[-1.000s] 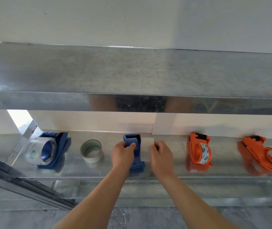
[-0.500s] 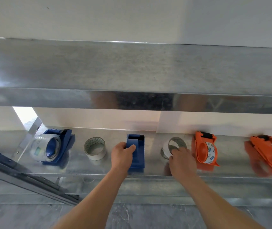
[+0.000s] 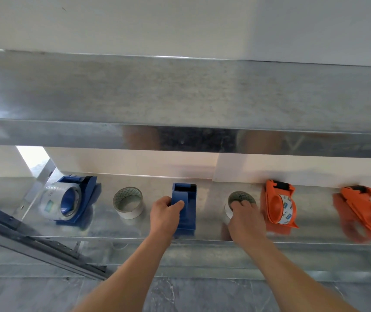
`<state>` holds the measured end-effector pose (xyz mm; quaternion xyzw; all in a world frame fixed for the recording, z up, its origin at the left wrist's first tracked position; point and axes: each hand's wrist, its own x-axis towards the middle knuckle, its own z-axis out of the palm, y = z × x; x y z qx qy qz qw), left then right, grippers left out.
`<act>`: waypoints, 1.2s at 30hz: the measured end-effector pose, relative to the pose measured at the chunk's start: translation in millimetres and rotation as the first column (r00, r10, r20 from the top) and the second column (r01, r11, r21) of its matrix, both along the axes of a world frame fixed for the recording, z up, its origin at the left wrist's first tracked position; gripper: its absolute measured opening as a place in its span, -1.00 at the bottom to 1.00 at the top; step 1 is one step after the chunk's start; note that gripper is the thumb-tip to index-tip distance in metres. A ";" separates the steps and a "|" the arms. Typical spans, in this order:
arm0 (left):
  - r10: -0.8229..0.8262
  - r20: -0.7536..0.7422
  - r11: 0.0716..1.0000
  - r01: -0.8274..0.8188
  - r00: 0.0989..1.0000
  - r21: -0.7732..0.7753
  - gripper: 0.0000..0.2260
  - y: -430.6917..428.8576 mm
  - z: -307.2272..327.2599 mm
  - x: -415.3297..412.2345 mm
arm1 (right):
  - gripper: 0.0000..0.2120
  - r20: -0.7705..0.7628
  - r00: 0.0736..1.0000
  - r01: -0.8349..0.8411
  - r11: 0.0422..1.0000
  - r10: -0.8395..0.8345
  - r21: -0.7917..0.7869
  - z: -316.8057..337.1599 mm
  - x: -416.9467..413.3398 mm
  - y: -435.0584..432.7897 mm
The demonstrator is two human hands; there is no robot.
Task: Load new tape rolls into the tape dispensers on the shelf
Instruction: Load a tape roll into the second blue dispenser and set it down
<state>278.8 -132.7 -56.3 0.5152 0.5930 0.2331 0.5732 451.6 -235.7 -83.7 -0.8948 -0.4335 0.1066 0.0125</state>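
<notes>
Right hand (image 3: pixel 245 219) moved onto roll (image 3: pixel 242 198), grasping it; left hand (image 3: pixel 165 212) grips empty dispenser (image 3: pixel 185 206); loaded: blue dispenser (image 3: pixel 83 199), orange dispenser (image 3: pixel 280 203); this one pending.

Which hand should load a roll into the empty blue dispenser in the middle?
Right. The right hand grips the tape roll just right of the empty blue dispenser, while the left hand holds that dispenser's side and can likely steady it.
</notes>
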 end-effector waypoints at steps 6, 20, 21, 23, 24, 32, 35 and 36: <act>0.000 -0.003 1.000 0.000 1.000 -0.020 -0.84 -1.3 -1.5 -0.3 | -0.63 -0.033 0.999 -0.010 0.999 0.011 0.031 0.1 -3.0 -2.1; -0.039 -0.039 0.999 0.039 0.999 0.009 -0.96 -5.0 1.8 -6.5 | -0.75 -0.002 1.000 0.026 0.978 -0.027 0.205 14.9 -14.5 0.4; -0.039 -0.036 0.999 0.040 0.999 0.014 -0.96 -5.2 2.1 -7.8 | -0.78 -0.003 1.000 0.029 0.974 -0.029 0.224 16.7 -16.2 1.8; -0.038 -0.025 0.999 0.038 0.999 0.025 -0.95 -5.1 2.8 -9.9 | -0.73 -0.011 0.999 0.033 0.968 -0.031 0.248 19.2 -19.5 4.6; -0.037 -0.022 0.999 0.037 0.999 0.030 -0.94 -5.0 3.2 -11.0 | -0.68 -0.017 0.999 0.037 0.967 -0.033 0.252 20.4 -21.4 5.3; -0.073 -0.141 0.981 0.096 0.987 0.167 -0.63 -6.5 7.4 -16.1 | -0.55 -0.089 0.994 0.085 0.928 -0.057 0.362 32.0 -33.7 1.4; -0.092 -0.138 0.925 0.135 0.986 0.354 -0.59 -11.9 21.3 -10.6 | -0.54 -0.124 0.991 0.105 0.896 -0.056 0.432 39.4 -38.0 -4.5; -0.108 -0.120 0.901 0.148 0.987 0.407 -0.59 -13.9 26.3 -6.8 | -0.51 -0.136 0.989 0.114 0.882 -0.058 0.457 42.2 -38.7 -6.8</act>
